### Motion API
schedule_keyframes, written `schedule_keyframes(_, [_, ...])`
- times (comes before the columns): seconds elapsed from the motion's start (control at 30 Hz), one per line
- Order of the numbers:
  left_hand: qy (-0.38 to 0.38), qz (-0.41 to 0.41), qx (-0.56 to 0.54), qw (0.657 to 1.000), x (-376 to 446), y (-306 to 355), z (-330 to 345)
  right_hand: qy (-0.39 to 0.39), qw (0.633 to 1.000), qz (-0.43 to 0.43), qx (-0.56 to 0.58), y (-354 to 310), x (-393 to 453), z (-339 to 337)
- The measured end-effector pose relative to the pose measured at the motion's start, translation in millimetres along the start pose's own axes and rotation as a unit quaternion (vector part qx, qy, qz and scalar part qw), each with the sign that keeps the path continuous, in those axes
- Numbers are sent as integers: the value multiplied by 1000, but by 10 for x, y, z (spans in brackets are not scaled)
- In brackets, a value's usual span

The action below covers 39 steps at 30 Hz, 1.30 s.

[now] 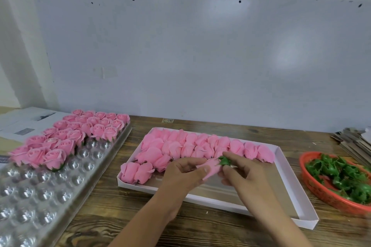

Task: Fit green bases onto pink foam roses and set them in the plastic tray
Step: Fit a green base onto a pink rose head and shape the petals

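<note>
Mid-fit, over the white box [289,184]. Left hand [180,174] grips a pink foam rose [208,167] lying on its side, fingers curled round the petal body. Right hand [239,168] pinches a green base [224,161] at the rose's stem end; base touching the rose, seating looks not yet complete, though fingers hide the joint.

Handling, judged from looks: rose very light, soft, easily dented; petals likely crease or peel under a hard squeeze. Best to cradle the lower body near the stem end, not the open petal tips. Base thin, flexible plastic, light, with springy sepal points; best pinched at the cup, pushed straight on with a slight twist. Little force needed; too much probably crushes foam.

Supply: unfitted roses [200,144] packed on their sides in the box's far half, loose bases heaped in the red basket [313,184] at right. Destination: clear plastic tray [50,192] at left on the tabletop [128,212], far cups holding finished roses [66,138] upright, near cups open. Set down by the base, bloom up.
</note>
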<state>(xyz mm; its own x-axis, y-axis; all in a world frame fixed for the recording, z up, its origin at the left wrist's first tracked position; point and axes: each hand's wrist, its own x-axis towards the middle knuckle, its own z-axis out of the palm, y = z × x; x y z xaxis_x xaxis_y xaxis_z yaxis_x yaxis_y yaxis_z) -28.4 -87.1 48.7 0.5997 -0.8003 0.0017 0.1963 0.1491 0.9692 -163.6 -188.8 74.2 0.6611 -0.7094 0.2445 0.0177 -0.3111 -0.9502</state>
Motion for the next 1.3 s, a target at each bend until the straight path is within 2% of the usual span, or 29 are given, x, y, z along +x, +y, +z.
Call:
schedule_keyframes(0.33, [-18,-21,-48,998,-15,55,-6,31,999,-15,36,128,29,22])
schedule_keyframes(0.5, [-25,-28,-71,997,-22,56,-3,27,994,-6,110,217,36,-7])
schedule_keyframes(0.67, [-28,-42,-88,995,-3,48,-12,19,993,-19,111,300,26,-20])
schedule_keyframes(0.83, [-67,-62,-92,992,5,42,-13,22,993,-27,113,334,42,-14])
schedule_keyframes(1.0, [-81,-102,-141,981,33,22,-47,5,994,-45,99,324,23,-20])
schedule_keyframes(1.17, [-97,-126,-177,971,49,6,-64,-9,989,-57,138,317,15,-42])
schedule_keyframes(1.3, [-106,-124,-160,974,51,-5,-68,-3,986,-49,158,320,15,-25])
